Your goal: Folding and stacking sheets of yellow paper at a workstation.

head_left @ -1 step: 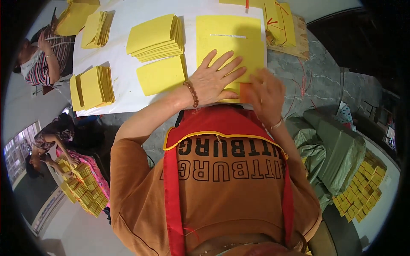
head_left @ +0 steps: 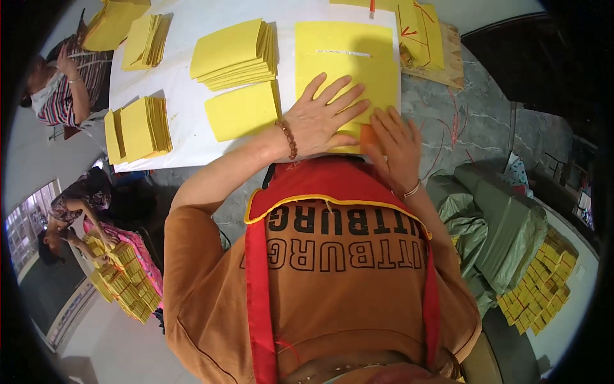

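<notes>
A large yellow paper sheet lies at the table's near right, with a pale narrow strip across its upper part. My left hand rests flat on it, fingers spread, with a brown beaded bracelet at the wrist. Against the sheet's near right corner lies my right hand, its fingers stretched out. Beside those fingers shows a small orange piece, partly covered; I cannot tell what it is. Left of the sheet stand a fanned stack of folded yellow papers and a lower yellow pile.
More yellow stacks line the left of the white table. Tied yellow bundles sit at the far right on a wooden board. Green plastic-covered stacks stand on the right. Two other people are at the left, one handling yellow bundles.
My right hand, blurred before, has come to rest lower on the sheet's near right corner, with its fingers laid out. My left hand has stayed in place.
</notes>
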The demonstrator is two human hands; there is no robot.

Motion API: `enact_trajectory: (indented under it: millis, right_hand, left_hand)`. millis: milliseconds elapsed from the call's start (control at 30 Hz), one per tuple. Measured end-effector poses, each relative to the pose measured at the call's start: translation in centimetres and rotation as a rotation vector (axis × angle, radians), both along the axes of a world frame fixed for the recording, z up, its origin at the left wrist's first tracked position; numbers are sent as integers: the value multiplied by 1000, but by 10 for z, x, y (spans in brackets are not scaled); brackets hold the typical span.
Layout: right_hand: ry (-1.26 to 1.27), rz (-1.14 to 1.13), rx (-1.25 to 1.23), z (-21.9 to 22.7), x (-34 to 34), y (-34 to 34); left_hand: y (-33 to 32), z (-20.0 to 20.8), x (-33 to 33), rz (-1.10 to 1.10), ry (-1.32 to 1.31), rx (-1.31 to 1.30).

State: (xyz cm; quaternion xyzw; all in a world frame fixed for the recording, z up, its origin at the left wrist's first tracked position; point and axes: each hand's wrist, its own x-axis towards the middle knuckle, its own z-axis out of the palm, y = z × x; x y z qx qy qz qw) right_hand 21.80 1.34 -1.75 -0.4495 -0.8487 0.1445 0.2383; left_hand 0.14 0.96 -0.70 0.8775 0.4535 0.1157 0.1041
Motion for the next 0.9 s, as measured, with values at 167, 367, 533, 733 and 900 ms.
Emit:
enact_trajectory:
  millis: [167, 367, 533, 733, 900]
  right_hand:
    - [-120, 152, -30, -13, 10, -2]
    - [461, 148, -628, -25, 26, 18]
    - [1179, -185, -766, -13, 16, 25]
    - [923, -21, -229, 24, -12, 7]
    - [934, 792, -726, 46, -58, -19]
  left_hand:
    - [4, -7, -1, 0, -14, 27]
    - [10, 1, 7, -1, 111, 209]
    - [3, -5, 26, 154, 256, 312]
    - [-19, 31, -38, 183, -204, 612]
    - [-88, 11, -111, 408, -94, 505]
